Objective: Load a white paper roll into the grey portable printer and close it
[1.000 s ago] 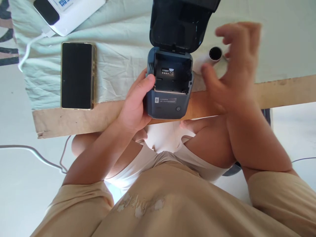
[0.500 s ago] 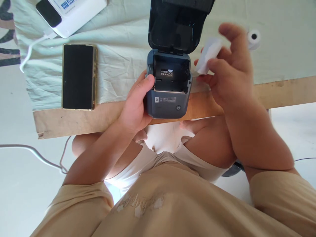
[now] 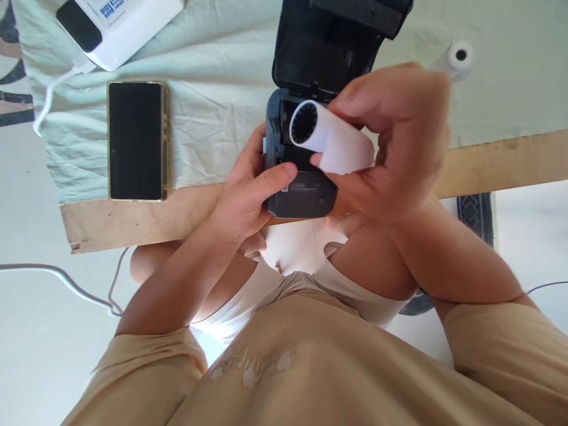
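Pale floor and a trailing white cable [image 3: 66, 278] lie nearest you at 8 o'clock, below the raw wooden edge of the bench [image 3: 146, 222], which carries a crumpled light-green cloth [image 3: 213, 118].

Your left hand [image 3: 248, 195] is wrapped around the left side of the small dark printer [image 3: 299, 198], thumb laid across its front face, steadying it right at the bench edge. Your right hand [image 3: 390, 142] is closed around a white paper roll [image 3: 331, 139], fingers over the top and thumb beneath, so the roll's dark core end faces 9 o'clock. It hovers just over the printer's open bay, not seated yet as far as the view shows. The lid [image 3: 328, 47] stands open toward 12 o'clock.

To do this well, I judge you should keep the left grip firm so the body cannot slide off the edge, level the roll so its axis runs across the bay, and lower it straight between the side walls instead of at a slant. Which way the loose end feeds is hidden by your fingers, so check it before you let go.

Farther out, a black phone [image 3: 135, 141] lies flat at 10 o'clock, well apart from the printer. Beyond it a white device [image 3: 119, 23] sits at 11 o'clock, and a second roll [image 3: 457, 58] rests on the cloth at 1 o'clock.
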Demonstrator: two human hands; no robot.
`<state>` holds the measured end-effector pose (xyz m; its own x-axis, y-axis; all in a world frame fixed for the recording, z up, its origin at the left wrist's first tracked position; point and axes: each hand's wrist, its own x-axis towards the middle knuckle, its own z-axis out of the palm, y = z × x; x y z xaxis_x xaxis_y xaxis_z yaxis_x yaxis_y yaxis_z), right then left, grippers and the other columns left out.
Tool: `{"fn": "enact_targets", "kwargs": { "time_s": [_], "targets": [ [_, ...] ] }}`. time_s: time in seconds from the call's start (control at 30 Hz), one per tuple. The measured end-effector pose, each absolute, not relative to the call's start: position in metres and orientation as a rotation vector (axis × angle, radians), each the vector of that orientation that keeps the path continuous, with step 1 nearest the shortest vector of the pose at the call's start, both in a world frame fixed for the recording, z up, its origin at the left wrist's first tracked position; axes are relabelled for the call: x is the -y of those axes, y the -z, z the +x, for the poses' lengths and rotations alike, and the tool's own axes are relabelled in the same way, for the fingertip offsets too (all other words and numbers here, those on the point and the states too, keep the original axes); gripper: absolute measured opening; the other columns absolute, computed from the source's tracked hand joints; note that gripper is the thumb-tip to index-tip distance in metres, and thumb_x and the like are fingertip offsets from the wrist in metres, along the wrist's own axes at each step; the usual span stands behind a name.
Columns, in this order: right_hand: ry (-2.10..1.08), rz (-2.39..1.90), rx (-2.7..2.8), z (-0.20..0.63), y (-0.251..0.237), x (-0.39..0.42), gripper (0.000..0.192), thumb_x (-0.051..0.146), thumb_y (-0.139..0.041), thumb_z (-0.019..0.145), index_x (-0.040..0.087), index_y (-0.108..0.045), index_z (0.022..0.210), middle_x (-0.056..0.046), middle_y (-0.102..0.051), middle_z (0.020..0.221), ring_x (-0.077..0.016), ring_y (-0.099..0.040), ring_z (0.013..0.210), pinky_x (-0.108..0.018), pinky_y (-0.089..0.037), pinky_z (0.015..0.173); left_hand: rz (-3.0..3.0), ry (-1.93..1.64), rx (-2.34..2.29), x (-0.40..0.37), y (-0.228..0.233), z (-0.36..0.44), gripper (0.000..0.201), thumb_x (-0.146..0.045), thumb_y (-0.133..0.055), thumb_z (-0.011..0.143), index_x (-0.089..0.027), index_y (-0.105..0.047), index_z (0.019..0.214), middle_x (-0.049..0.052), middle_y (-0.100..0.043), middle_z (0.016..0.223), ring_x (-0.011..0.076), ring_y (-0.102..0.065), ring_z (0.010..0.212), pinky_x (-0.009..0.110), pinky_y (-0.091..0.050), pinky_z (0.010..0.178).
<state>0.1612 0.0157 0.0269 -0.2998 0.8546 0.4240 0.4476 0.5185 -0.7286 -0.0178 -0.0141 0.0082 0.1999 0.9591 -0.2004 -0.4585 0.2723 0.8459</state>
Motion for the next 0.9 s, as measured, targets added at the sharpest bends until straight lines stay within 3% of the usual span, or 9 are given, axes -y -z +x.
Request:
{"fn": "enact_targets", "kwargs": {
  "time_s": [0.1, 0.23, 0.4, 0.6, 0.73, 0.8, 0.9],
  "targets": [
    [-0.284, -1.013, 1.972, 0.154, -0.029, -0.016, 0.02, 0.014, -0.062, 0.088, 0.031, -0.057, 0.096, -0.001, -0.073, 0.101, -0.0226, -0.071, 0.102, -0.04, -0.059, 0.082, 0.722, -1.102, -0.943, 0.016, -0.015, -0.016, 0.041, -0.029, -0.075, 0.082, -0.027, -0.059, 0.119, 0.003, -0.079, 0.106, 0.0297, -0.077, 0.113, 0.037, -0.064, 0.079],
    [-0.233, -0.955, 2.035, 0.158, -0.028, -0.022, 0.031, 0.0, -0.057, 0.076, 0.029, -0.058, 0.09, 0.001, -0.078, 0.103, -0.0208, -0.074, 0.095, -0.039, -0.058, 0.078, 0.704, -1.099, -0.934, 0.017, -0.02, -0.014, 0.04, -0.03, -0.077, 0.079, -0.027, -0.06, 0.115, 0.005, -0.077, 0.11, 0.0309, -0.074, 0.121, 0.036, -0.063, 0.083],
    [-0.099, -0.92, 2.033, 0.162, -0.024, -0.021, 0.025, 0.008, -0.062, 0.079, 0.031, -0.067, 0.088, 0.002, -0.076, 0.097, -0.0218, -0.07, 0.088, -0.042, -0.057, 0.083, 0.698, -1.123, -0.926, 0.016, -0.016, -0.013, 0.041, -0.039, -0.077, 0.08, -0.027, -0.061, 0.115, 0.005, -0.076, 0.11, 0.0356, -0.069, 0.129, 0.042, -0.061, 0.091],
    [-0.049, -0.89, 2.013, 0.16, -0.022, -0.012, 0.023, 0.009, -0.062, 0.082, 0.03, -0.067, 0.089, 0.001, -0.07, 0.083, -0.0198, -0.064, 0.078, -0.04, -0.048, 0.072, 0.702, -1.154, -0.93, 0.017, -0.021, -0.01, 0.032, -0.036, -0.07, 0.083, -0.025, -0.059, 0.111, 0.005, -0.076, 0.106, 0.0333, -0.065, 0.135, 0.04, -0.061, 0.09],
    [-0.009, -0.738, 1.997, 0.152, -0.018, -0.006, 0.017, 0.012, -0.063, 0.084, 0.029, -0.064, 0.086, 0.004, -0.07, 0.079, -0.0182, -0.064, 0.082, -0.038, -0.043, 0.07, 0.741, -1.167, -0.862, 0.015, -0.01, -0.016, 0.036, -0.049, -0.075, 0.084, -0.029, -0.063, 0.111, 0.003, -0.077, 0.108, 0.0354, -0.053, 0.146, 0.045, -0.058, 0.099],
    [-0.007, -0.722, 2.017, 0.148, -0.016, -0.003, 0.018, 0.012, -0.063, 0.086, 0.029, -0.062, 0.083, 0.006, -0.069, 0.077, -0.0164, -0.064, 0.082, -0.038, -0.04, 0.07, 0.781, -1.155, -0.829, 0.014, -0.001, -0.02, 0.039, -0.055, -0.078, 0.081, -0.031, -0.066, 0.11, 0.001, -0.076, 0.105, 0.0369, -0.052, 0.144, 0.045, -0.056, 0.097],
    [-0.052, -0.706, 2.108, 0.147, -0.017, -0.001, 0.011, 0.02, -0.065, 0.09, 0.028, -0.061, 0.084, 0.006, -0.071, 0.082, -0.0175, -0.066, 0.088, -0.04, -0.04, 0.073, 0.798, -1.174, -0.851, 0.014, 0.008, -0.024, 0.042, -0.051, -0.082, 0.08, -0.033, -0.066, 0.114, 0.0, -0.073, 0.097, 0.0337, -0.064, 0.123, 0.042, -0.055, 0.083]
  ]
}}
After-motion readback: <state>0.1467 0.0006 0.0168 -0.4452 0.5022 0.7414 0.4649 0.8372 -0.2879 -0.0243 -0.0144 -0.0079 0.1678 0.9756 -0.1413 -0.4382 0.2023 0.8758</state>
